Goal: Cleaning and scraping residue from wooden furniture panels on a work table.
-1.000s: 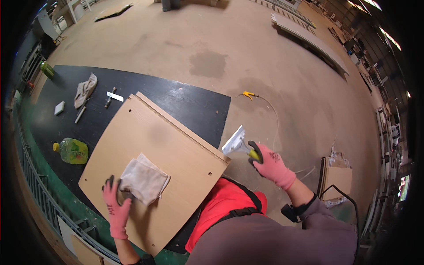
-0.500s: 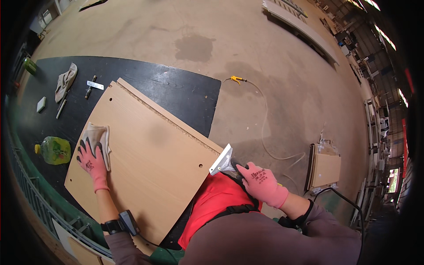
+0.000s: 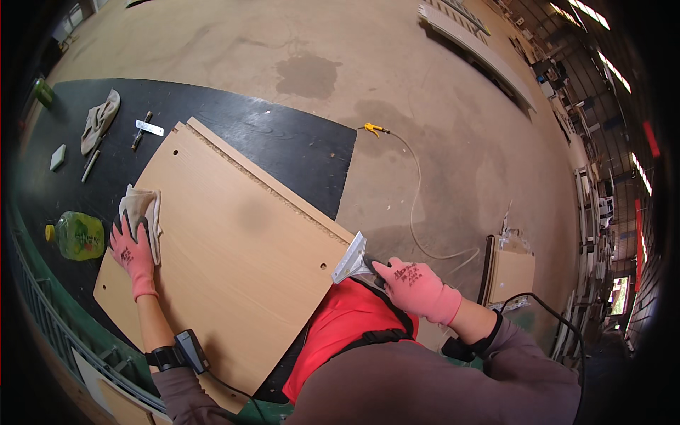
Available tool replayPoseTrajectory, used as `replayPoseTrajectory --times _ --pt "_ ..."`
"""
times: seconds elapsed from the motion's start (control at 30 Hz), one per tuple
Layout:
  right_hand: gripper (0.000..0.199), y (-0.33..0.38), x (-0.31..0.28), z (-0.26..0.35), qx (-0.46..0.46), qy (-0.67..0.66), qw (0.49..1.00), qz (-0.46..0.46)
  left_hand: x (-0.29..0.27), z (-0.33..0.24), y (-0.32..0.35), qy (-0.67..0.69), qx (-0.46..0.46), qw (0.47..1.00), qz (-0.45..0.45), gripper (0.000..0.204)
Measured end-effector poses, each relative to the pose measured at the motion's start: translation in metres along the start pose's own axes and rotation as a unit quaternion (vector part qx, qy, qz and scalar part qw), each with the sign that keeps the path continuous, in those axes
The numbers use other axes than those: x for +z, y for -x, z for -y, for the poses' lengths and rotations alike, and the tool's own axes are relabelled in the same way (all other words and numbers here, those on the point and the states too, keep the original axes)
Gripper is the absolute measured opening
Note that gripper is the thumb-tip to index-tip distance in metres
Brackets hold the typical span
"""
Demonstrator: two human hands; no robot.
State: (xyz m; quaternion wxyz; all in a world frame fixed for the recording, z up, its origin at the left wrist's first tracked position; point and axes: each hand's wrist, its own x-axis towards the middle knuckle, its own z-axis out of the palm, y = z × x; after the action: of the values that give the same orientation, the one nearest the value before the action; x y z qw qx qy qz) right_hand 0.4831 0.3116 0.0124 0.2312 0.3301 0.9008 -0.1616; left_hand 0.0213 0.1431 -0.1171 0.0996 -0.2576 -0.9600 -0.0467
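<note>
A light wood-coloured panel [image 3: 241, 234] with drilled holes and a rough chipboard groove along its far right edge lies on a black tabletop [image 3: 283, 149]. My left hand [image 3: 133, 248], in a pink and black glove, presses a pale cloth [image 3: 144, 205] on the panel's left side; its fingers lie spread over the lower part of the cloth. My right hand [image 3: 418, 287], gloved alike, is closed round the dark handle of a scraper [image 3: 351, 259]. The scraper's wide metal blade is at the panel's near right corner; whether it touches cannot be told.
Left of the panel stand a bottle of yellow-green liquid [image 3: 79, 236], a white block [image 3: 58, 157], a crumpled cloth [image 3: 101, 120] and a small tool with a metal plate [image 3: 149, 127]. A yellow air gun [image 3: 373, 129] with a hose and stacked boards [image 3: 511, 270] are to the right.
My left hand and the cloth have slid slightly left toward the panel's edge. The right hand keeps hold of the scraper in nearly the same place. The whole view has shifted a little.
</note>
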Motion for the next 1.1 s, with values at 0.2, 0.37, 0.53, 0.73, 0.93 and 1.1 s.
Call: replayPoseTrajectory --times 0.2,0.37,0.53,0.73,0.93,1.1 --pt "0.038 -0.013 -0.016 0.000 -0.031 0.020 0.999 0.025 0.007 0.000 -0.002 -0.003 0.007 1.000 -0.010 0.049" --pt "0.039 0.005 -0.007 -0.011 -0.038 0.049 0.998 0.006 0.010 0.013 -0.008 0.026 0.021 0.999 -0.027 0.047" --pt "0.040 -0.010 -0.015 -0.001 -0.029 0.026 0.999 0.008 0.004 0.014 -0.014 0.049 0.010 0.999 -0.015 0.046" --pt "0.040 -0.045 -0.035 0.008 -0.075 0.051 0.996 0.014 0.001 0.008 -0.012 0.065 0.002 0.997 -0.036 0.045" --pt "0.046 -0.085 -0.062 0.029 -0.090 0.072 0.991 0.073 -0.005 0.006 -0.010 0.082 -0.009 0.996 -0.044 0.044" --pt "0.040 -0.110 -0.074 0.038 -0.093 0.074 0.992 0.040 -0.010 0.002 -0.012 0.094 -0.019 0.995 -0.041 0.042"
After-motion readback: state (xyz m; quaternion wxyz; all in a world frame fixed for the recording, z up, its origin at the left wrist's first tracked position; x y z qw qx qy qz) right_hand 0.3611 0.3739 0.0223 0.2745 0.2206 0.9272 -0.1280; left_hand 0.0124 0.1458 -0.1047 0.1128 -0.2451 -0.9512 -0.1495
